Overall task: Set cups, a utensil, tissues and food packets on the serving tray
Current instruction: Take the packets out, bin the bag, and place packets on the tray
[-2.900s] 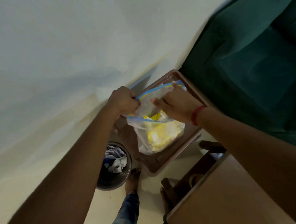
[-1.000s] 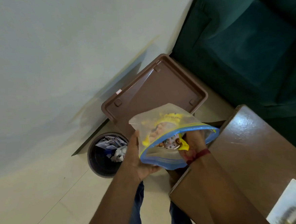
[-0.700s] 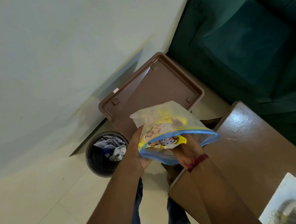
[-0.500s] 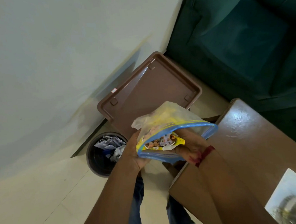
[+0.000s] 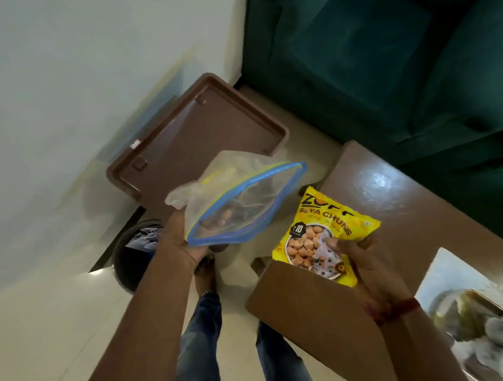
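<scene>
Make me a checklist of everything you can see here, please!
Surface: brown wooden table, glossy, mostly bare at its near corner.
Job's things: yellow food packet in the right hand; clear zip bag, open, in the left hand; brown tray beyond it, bare.
Clutter: waste bin with paper on the floor.
Grippers: both hands gripping.
Cables: nothing seen.
Surroundings: green sofa, pale wall, tiled floor.
</scene>
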